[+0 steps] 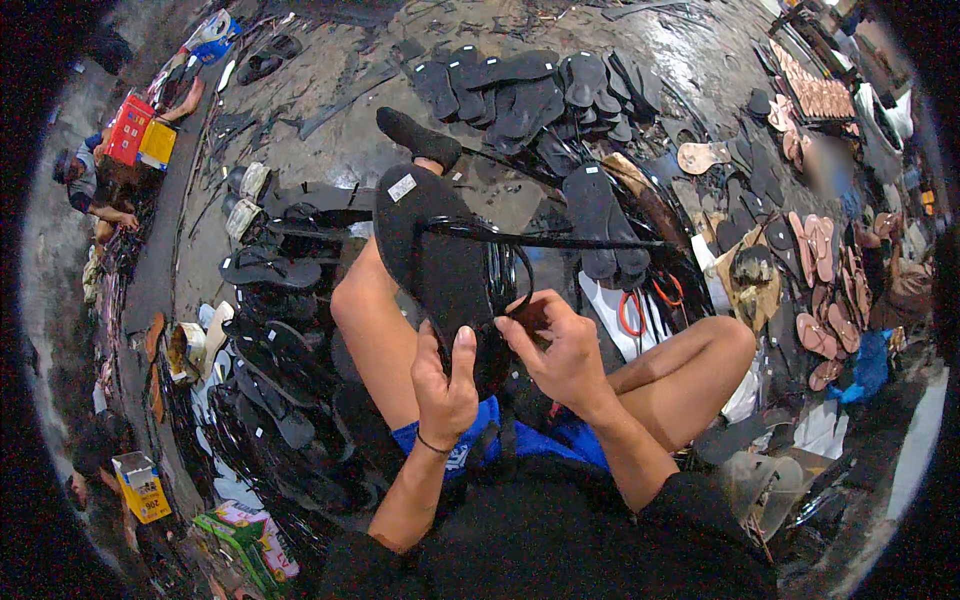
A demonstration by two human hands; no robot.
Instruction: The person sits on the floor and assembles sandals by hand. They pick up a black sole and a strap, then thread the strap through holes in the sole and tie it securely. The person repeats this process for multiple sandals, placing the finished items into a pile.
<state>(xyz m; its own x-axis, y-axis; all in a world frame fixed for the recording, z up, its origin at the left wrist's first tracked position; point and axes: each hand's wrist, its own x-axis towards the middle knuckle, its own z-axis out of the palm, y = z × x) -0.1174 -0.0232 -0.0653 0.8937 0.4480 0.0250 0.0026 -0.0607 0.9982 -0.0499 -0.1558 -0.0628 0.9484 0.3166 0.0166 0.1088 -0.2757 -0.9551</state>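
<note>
Upright above my lap stands a black sandal sole [432, 268] with a white sticker near its toe end. My left hand [447, 388] grips its lower end, thumb on the near side. A glossy black strap [560, 240] crosses the sole and stretches out to the right, with a loop hanging at the sole's right edge. At that edge my right hand [556, 352] is closed in a pinch on the strap's lower part; the fingertips partly hide the spot. Beside my right knee lie scissors with orange-red handles [631, 313].
Black soles [515, 95] are heaped ahead, and a pair of soles [605, 220] lies right of centre. Finished-looking black sandals [270, 268] pile up at my left. Pink sandals [818, 245] spread at the far right. Another person [90, 180] sits far left near a red box [128, 130].
</note>
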